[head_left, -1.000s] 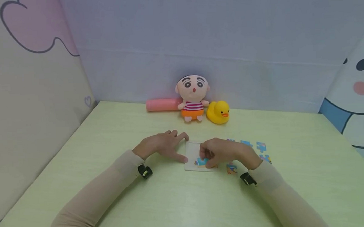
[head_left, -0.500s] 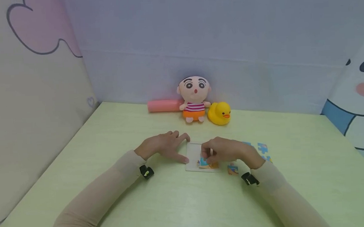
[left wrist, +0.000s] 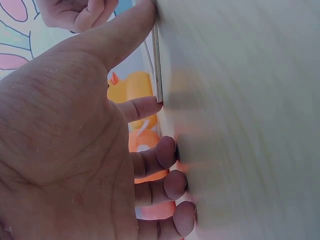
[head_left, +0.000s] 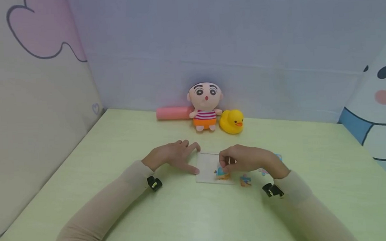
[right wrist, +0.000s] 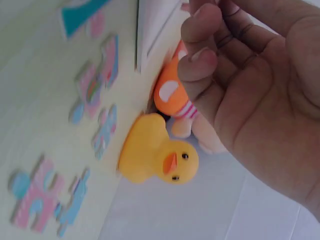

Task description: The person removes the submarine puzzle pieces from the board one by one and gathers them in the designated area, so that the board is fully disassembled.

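Head view: the left hand (head_left: 172,155), fingers straight, presses the puzzle tray's (head_left: 207,163) near edge; the right hand (head_left: 246,159), fingers curled, hovers over the placed puzzle piece (head_left: 222,173); whether it pinches anything is unclear.

The right hand (head_left: 246,159) covers the right side of the puzzle board (head_left: 208,166), and whether its curled fingers pinch a piece there, I can't tell. The loose pieces (head_left: 245,180) beside it are too small to read, some tucked behind the wrist. In the left wrist view the tabletop (left wrist: 250,120) is a blur and the left hand (left wrist: 75,150) runs off the frame's edge. The plush doll (right wrist: 175,97) hides mostly behind the fingers in the right wrist view.
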`<state>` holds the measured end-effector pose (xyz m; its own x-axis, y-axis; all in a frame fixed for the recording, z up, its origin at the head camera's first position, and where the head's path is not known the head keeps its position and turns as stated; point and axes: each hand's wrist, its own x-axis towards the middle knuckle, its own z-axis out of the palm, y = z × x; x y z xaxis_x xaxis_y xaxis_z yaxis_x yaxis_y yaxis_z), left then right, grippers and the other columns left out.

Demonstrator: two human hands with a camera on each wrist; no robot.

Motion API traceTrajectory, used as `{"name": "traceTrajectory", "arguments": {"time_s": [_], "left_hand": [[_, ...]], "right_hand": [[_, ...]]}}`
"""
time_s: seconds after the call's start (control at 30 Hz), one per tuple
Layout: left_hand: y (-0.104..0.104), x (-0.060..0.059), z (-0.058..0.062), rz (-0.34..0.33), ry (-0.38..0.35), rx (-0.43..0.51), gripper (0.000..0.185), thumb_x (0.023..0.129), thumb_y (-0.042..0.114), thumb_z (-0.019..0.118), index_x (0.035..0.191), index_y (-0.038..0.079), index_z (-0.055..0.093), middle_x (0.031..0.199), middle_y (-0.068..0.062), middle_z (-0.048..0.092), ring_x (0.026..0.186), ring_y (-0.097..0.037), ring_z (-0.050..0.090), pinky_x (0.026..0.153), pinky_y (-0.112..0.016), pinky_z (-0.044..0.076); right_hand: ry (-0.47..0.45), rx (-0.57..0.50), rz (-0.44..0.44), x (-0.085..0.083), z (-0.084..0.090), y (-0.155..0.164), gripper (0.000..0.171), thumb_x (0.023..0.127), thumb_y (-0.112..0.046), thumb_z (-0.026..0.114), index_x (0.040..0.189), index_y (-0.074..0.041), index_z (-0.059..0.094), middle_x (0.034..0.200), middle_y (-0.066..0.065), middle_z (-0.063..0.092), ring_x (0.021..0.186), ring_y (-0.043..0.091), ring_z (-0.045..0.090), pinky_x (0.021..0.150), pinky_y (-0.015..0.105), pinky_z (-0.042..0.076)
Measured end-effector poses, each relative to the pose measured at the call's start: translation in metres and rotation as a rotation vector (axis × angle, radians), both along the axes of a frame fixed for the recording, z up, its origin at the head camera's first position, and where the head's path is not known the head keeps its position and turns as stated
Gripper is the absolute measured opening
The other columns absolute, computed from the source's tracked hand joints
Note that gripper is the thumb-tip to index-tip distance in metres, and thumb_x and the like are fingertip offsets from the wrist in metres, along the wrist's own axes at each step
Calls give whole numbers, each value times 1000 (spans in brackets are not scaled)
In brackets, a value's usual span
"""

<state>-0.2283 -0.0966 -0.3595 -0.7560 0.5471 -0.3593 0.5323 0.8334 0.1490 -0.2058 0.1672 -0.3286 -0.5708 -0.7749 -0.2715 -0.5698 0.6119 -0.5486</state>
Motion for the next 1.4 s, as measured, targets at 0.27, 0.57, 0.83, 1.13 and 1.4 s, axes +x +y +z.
{"name": "traceTrajectory", "arguments": {"time_s": [0.27,0.57,0.83,1.13,1.4], "left_hand": [[-3,0,-5,-3,-21,10,77,83,71,64,142,30,36,126,-10,49,113,-28,49,95,-47,46],[-3,1,1,16,-31,26,78,83,69,66,142,29,37,128,-11,49,113,-29,50,96,-48,46],[-3,0,2,7,-30,24,78,83,69,66,142,28,37,127,-12,49,113,-29,50,96,-49,46],[-4,-2,2,7,-27,10,79,84,69,65,144,27,36,128,-12,48,115,-29,49,97,-49,45],[1,-2,2,0,-41,29,79,84,68,66,144,27,36,130,-13,48,117,-30,48,98,-51,45]], "right_hand": [[5,-34,-47,1,2,32,11,98,-15,66,89,-15,58,80,-4,56,69,12,53,65,26,46],[-24,-14,-100,9,0,67,11,96,-18,69,90,-14,60,80,-4,56,69,11,51,62,25,45],[-69,1,-129,16,-6,91,10,95,-17,69,89,-15,61,80,-6,55,73,10,50,65,24,42],[-110,1,-120,19,-5,101,11,94,-10,69,87,-14,61,80,-5,56,72,10,51,64,23,42],[-130,6,-112,20,-5,105,13,94,-7,68,86,-13,59,76,-6,52,69,8,47,62,23,38]]}}
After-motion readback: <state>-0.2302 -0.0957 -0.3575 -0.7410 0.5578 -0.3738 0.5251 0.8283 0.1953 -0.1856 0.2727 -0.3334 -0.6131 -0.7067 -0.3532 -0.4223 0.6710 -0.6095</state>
